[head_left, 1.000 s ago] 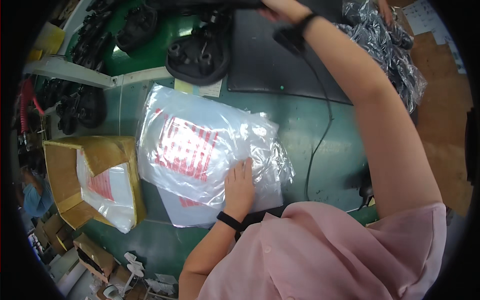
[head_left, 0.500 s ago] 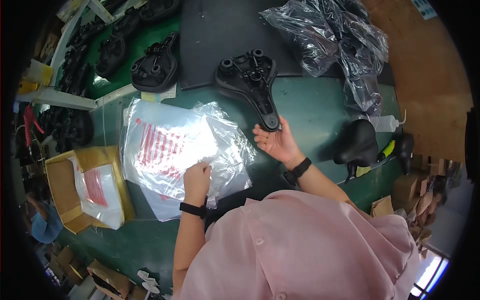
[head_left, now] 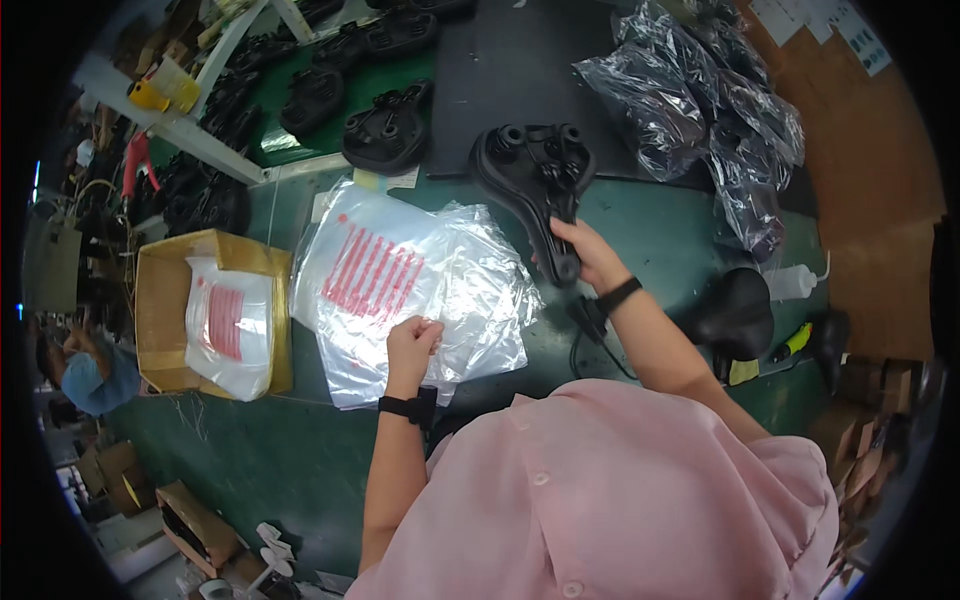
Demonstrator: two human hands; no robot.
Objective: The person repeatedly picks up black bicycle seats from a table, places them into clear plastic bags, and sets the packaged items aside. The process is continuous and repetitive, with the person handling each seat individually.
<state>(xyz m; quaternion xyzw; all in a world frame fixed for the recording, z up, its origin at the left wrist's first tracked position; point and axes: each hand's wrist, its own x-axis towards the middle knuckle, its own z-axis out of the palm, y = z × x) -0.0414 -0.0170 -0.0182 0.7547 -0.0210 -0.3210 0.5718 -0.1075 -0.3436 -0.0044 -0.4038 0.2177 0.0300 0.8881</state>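
A black bicycle saddle (head_left: 522,178) is upside down, its metal and plastic underside facing up and its narrow nose toward me. My right hand (head_left: 592,256) is closed round the nose from the right side. Over the stack of clear plastic bags with red print (head_left: 375,265), my left hand (head_left: 411,352) has its thumb and fingers pinched together. The pinch seems to hold the top bag's film near its crumpled right part. Just what lies between those fingertips is partly hidden.
A yellowish cardboard box (head_left: 270,300) with more printed bags stands left. Several upturned saddles (head_left: 388,130) lie on green surface at the back left. Bagged dark items (head_left: 665,100) rest back right. Another saddle (head_left: 735,312) and a white squeeze bottle (head_left: 793,282) are at right.
My right hand has gone from open fingers beneath the saddle's nose to a grip along its side. My left hand stays pinched over the bags. The whole view has shifted.
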